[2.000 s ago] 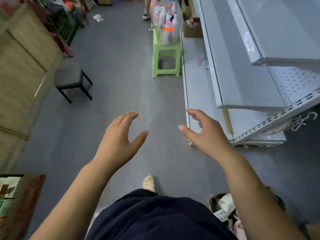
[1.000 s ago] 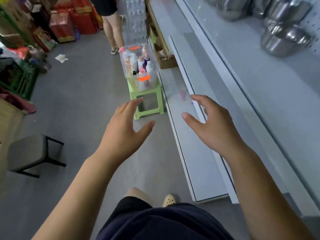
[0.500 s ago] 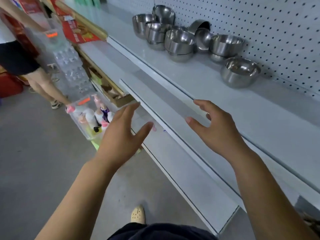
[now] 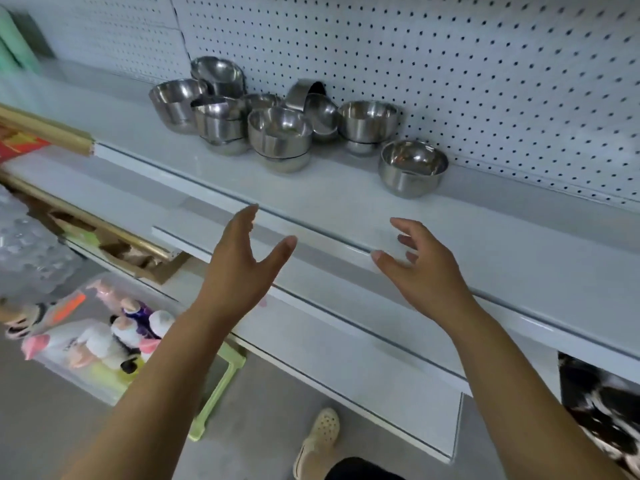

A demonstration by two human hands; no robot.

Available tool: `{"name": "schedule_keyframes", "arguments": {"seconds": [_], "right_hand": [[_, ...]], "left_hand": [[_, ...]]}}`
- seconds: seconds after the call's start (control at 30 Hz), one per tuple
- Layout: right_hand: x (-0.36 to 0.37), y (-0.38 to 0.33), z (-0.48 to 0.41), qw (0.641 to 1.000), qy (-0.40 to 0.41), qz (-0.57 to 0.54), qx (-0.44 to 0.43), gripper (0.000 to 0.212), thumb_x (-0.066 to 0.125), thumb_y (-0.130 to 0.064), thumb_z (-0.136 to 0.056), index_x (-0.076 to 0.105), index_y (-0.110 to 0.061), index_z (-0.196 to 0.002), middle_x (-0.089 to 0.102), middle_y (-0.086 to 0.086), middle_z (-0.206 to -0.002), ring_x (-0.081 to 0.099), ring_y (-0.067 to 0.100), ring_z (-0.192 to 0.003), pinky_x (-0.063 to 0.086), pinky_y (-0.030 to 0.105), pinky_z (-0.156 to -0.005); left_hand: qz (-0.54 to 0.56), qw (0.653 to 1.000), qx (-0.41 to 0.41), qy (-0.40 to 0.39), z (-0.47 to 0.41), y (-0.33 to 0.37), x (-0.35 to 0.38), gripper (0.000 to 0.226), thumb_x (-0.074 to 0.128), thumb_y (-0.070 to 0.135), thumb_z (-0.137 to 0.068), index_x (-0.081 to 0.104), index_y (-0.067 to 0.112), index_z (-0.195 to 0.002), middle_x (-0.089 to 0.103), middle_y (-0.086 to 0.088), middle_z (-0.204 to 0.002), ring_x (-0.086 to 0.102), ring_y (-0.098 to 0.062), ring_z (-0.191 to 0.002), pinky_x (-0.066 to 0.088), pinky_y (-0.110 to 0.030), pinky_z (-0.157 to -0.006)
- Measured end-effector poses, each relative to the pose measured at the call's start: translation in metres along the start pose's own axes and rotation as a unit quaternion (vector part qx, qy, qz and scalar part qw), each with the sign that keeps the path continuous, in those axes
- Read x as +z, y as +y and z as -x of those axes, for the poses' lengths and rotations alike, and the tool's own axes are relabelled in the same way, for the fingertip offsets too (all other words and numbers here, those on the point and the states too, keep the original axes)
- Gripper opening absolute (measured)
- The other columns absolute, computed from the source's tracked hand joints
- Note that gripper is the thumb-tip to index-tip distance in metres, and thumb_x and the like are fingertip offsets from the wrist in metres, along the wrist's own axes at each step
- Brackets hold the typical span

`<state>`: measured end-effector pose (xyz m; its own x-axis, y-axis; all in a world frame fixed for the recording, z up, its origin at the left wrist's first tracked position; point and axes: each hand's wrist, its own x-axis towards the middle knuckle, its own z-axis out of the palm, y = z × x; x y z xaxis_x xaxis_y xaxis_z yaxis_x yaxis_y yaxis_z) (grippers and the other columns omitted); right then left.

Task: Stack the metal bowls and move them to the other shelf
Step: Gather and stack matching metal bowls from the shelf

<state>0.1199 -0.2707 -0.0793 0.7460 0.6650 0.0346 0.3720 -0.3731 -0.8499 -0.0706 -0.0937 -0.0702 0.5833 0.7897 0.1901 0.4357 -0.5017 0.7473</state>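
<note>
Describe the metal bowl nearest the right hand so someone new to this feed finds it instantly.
Start at the white pegboard wall and drop to the shelf directly under it, where metal bowls crowd together. The single bowl sits at that group's right end, upright, mouth up. Unlike its neighbours, it is not stacked with another and sits slightly forward.

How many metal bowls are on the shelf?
About 13 on the upper shelf: lone bowl right; two-high stack; two tipped bowls; centre stack of two; small bowl behind; stack of three; back bowl; far-left bowl. Nesting may hide more.
</note>
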Motion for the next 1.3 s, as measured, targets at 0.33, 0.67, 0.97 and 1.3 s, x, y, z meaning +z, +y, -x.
{"name": "schedule_keyframes", "arguments": {"seconds": [0.33,0.67,0.97,1.3], "right_hand": [[0.025,0.000,-0.101,0.991,0.122,-0.031,0.046,0.096,0.079,-0.044,-0.088,0.018,-0.035,-0.161,0.001,0.006,-0.171,0.011,0.028,-0.157,0.024,0.043,-0.122],[0.035,0.024,-0.168,0.965,0.251,-0.030,0.068,0.087,0.087,-0.041,-0.081,0.040,-0.025,-0.152,-0.001,0.014,-0.171,0.016,0.038,-0.153,0.032,0.049,-0.118],[0.032,0.038,-0.171,0.949,0.301,-0.092,0.030,0.055,0.089,-0.043,-0.075,0.061,-0.043,-0.122,0.049,-0.004,-0.148,0.057,0.018,-0.127,0.049,0.046,-0.110],[0.029,0.026,-0.160,0.899,0.368,-0.236,-0.008,0.049,0.083,-0.039,-0.085,0.058,-0.037,-0.127,0.065,-0.015,-0.130,0.063,0.001,-0.117,0.055,0.035,-0.104]], "left_hand": [[0.007,0.993,0.037,0.109,-0.143,0.006,0.036,0.070,0.068,0.043,-0.094,0.035,0.023,-0.153,0.036,-0.008,-0.156,0.033,-0.025,-0.146,0.031,-0.030,-0.104],[0.037,0.991,0.015,0.128,-0.211,-0.023,0.063,0.061,0.073,0.047,-0.088,0.046,0.027,-0.138,0.041,-0.009,-0.152,0.042,-0.028,-0.140,0.047,-0.045,-0.107],[0.098,0.972,0.057,0.208,-0.195,-0.025,0.071,0.043,0.079,0.036,-0.085,0.053,0.022,-0.116,0.046,0.002,-0.149,0.038,-0.013,-0.145,0.033,-0.013,-0.101],[0.162,0.956,0.223,0.101,-0.157,-0.005,0.103,0.050,0.074,0.049,-0.082,0.052,0.025,-0.119,0.052,-0.006,-0.133,0.056,-0.027,-0.126,0.050,-0.037,-0.104]]}}
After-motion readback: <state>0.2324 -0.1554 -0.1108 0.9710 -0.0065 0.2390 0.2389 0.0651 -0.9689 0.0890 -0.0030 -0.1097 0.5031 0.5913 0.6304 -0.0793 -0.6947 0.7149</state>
